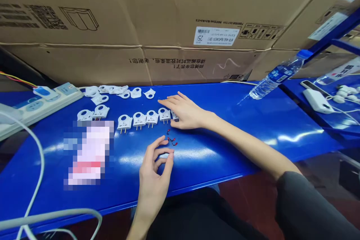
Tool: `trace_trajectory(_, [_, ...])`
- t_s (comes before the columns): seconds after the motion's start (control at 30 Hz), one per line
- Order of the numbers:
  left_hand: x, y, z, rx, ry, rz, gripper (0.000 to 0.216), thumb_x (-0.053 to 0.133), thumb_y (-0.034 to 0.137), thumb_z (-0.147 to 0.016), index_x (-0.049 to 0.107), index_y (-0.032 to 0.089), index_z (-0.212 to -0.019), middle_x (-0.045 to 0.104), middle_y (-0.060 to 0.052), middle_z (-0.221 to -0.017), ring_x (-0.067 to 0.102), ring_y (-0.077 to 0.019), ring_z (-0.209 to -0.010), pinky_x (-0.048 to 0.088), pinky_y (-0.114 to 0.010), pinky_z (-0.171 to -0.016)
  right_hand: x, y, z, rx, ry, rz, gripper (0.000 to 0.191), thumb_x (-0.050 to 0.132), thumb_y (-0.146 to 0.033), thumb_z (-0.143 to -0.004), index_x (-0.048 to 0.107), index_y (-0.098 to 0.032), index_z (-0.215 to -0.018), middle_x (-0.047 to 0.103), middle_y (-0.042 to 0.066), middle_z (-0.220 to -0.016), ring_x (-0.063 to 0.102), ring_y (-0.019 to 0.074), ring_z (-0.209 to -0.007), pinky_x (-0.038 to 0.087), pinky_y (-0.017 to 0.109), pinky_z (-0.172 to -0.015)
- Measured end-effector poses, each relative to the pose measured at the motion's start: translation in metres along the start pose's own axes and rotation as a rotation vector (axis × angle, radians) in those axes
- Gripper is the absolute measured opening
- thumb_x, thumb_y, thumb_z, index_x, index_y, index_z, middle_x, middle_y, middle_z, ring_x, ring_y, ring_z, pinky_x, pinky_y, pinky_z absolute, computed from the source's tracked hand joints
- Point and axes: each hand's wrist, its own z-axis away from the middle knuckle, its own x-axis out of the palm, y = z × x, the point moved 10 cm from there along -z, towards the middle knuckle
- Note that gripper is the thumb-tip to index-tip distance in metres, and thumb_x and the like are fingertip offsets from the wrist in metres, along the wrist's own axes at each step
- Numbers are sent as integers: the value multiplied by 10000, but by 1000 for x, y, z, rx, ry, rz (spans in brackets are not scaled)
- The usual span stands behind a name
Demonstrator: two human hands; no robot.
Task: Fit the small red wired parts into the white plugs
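A row of white plug halves (140,119) with brass pins lies on the blue table (253,127). My right hand (184,110) rests flat at the right end of that row, fingers stretched out, covering one plug half. A few tiny red and black parts (171,140) lie just in front of the row. My left hand (156,165) hovers beside them with fingers curled and apart, holding nothing. More white plug covers (112,90) lie scattered farther back.
A white power strip (36,103) with a plugged-in blue adapter sits at the left, white cables (39,180) trailing forward. Large cardboard boxes (157,22) wall the back. A water bottle (277,77) lies at the right, near a white charger (317,101).
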Motion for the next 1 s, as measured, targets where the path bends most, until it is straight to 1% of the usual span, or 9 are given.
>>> trace_trajectory(0.1, [-1, 0, 0, -2, 1, 2, 479, 674, 405, -950, 548, 289, -1397, 664, -101, -1334, 734, -220, -1068, 650, -313, -785, 12, -1, -7, -3, -32, 15, 731, 663, -208, -874, 449, -114, -1566, 618, 189, -1451, 514, 337, -1394, 260, 604, -1266])
trace_trajectory(0.23, [-2, -1, 0, -13, 8, 9, 468, 673, 417, -950, 544, 286, -1381, 664, -103, -1328, 733, -225, -1075, 651, -323, -789, 13, 0, -10, -20, 17, -1, 687, 678, -224, -874, 496, -129, -1530, 670, 166, -1354, 563, 315, -1306, 253, 608, -1266])
trace_trajectory(0.4, [-3, -1, 0, -12, 28, 43, 469, 685, 429, -944, 542, 267, -1360, 655, -116, -1322, 730, -227, -1071, 647, -310, -770, -7, -5, 1, -32, 122, -16, 667, 667, -221, -869, 510, -123, -1510, 682, 157, -1320, 562, 312, -1283, 214, 629, -1283])
trace_trajectory(0.53, [-7, -1, -1, 3, 62, 110, 473, 653, 460, -965, 535, 260, -1377, 634, -127, -1370, 742, -218, -1026, 649, -315, -753, -31, -24, 26, -95, 305, -116, 664, 646, -241, -873, 495, -146, -1513, 689, 130, -1310, 580, 294, -1268, 209, 618, -1298])
trace_trajectory(0.67, [-11, -7, -3, -38, 75, 161, 488, 546, 552, -1007, 570, 242, -1383, 677, -125, -1341, 759, -234, -993, 655, -369, -798, -31, -48, 56, -212, 443, -267, 623, 635, -337, -929, 470, -204, -1515, 708, 103, -1321, 632, 271, -1224, 319, 609, -1254])
trace_trajectory(0.77, [-7, -11, -3, -74, 13, 103, 512, 582, 591, -979, 619, 223, -1334, 756, -98, -1179, 767, -214, -872, 642, -367, -832, -20, -63, 68, -280, 456, -249, 592, 628, -319, -962, 461, -204, -1518, 717, 107, -1339, 645, 275, -1218, 378, 588, -1223])
trace_trajectory(0.83, [-7, -11, -4, -73, 11, 80, 519, 622, 585, -958, 624, 228, -1335, 770, -86, -1152, 758, -199, -830, 637, -349, -824, -16, -68, 71, -311, 450, -249, 575, 627, -308, -983, 456, -187, -1519, 708, 118, -1360, 637, 275, -1245, 406, 559, -1210])
trace_trajectory(0.93, [-11, -11, -4, -74, 68, 114, 541, 631, 578, -957, 613, 226, -1367, 771, -91, -1174, 750, -190, -823, 637, -331, -796, -18, -66, 71, -299, 429, -268, 570, 620, -373, -1018, 451, -163, -1521, 653, 156, -1425, 615, 270, -1294, 507, 481, -1124])
trace_trajectory(1.0, [-13, -11, -5, -76, 101, 160, 557, 641, 575, -953, 609, 215, -1377, 762, -108, -1216, 760, -215, -915, 640, -324, -789, -21, -58, 71, -230, 406, -243, 538, 586, -405, -1044, 468, -163, -1510, 637, 172, -1415, 631, 261, -1258, 577, 428, -1011])
